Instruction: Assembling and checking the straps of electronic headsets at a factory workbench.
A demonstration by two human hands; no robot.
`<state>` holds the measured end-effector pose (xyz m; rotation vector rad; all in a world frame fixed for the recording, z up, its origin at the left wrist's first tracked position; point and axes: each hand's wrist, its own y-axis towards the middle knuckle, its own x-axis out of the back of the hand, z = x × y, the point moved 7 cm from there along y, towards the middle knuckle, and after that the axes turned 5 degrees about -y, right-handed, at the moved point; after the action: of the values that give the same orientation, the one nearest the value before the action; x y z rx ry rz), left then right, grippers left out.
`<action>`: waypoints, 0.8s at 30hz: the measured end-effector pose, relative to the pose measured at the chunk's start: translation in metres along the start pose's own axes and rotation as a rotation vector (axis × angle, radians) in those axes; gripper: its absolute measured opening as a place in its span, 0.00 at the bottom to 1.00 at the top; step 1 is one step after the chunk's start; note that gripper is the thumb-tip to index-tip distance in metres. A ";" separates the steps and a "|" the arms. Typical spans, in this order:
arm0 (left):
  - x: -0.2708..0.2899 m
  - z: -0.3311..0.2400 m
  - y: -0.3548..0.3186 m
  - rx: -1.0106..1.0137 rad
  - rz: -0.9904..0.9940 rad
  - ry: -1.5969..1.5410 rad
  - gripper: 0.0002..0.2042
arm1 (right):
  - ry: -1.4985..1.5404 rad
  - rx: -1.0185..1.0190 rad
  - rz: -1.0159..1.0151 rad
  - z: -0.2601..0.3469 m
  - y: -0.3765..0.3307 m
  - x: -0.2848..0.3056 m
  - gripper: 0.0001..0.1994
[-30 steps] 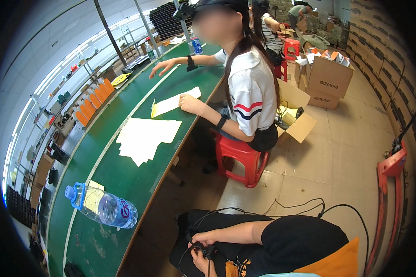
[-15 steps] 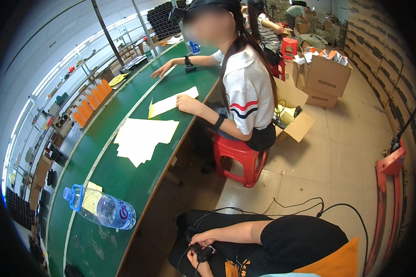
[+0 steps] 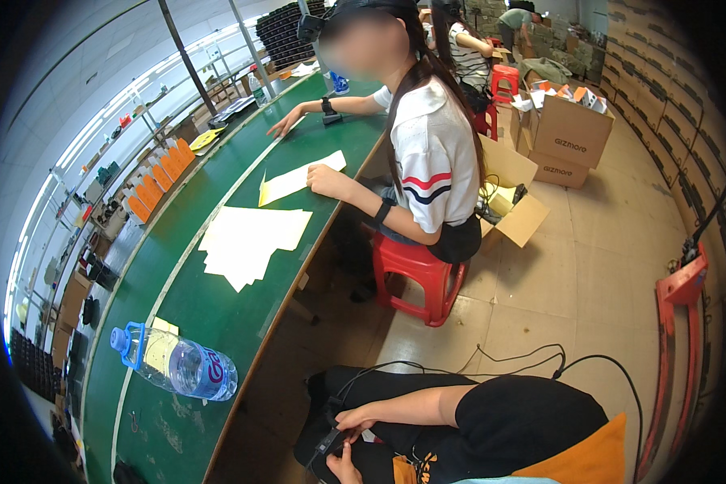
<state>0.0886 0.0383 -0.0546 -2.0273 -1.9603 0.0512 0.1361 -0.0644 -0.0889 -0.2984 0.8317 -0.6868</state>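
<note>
Over my lap, both hands are on a small black device [image 3: 329,441] with a thin cable. My right hand [image 3: 356,418], reaching in from the black sleeve, has its fingers closed around the upper end of the device. My left hand [image 3: 345,466], low in the picture, pinches its other side with thumb and fingers. Part of the device is covered by fingers, so its exact kind does not show. Beneath are my dark trousers [image 3: 315,415], and a little white and red object [image 3: 369,436] peeks out beside the right hand.
A green worktable [image 3: 242,315] runs along the left, bearing a large water bottle [image 3: 189,365] lying on its side and yellow-white sheets [image 3: 254,242]. A co-worker sits on a red stool [image 3: 419,278]. Black cables [image 3: 492,363] cross the floor near a red pallet jack [image 3: 682,298].
The black device has turned and shifted slightly left between my hands; my left hand's fingers have moved along it. The co-worker's far hand has moved slightly on the table.
</note>
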 end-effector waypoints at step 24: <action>-0.001 0.011 0.005 0.039 0.101 0.085 0.21 | -0.086 0.026 0.053 -0.002 0.004 -0.003 0.06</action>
<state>0.0910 0.0397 -0.0667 -2.0667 -1.7921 0.0254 0.1352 -0.0599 -0.0901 -0.2798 0.7457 -0.6305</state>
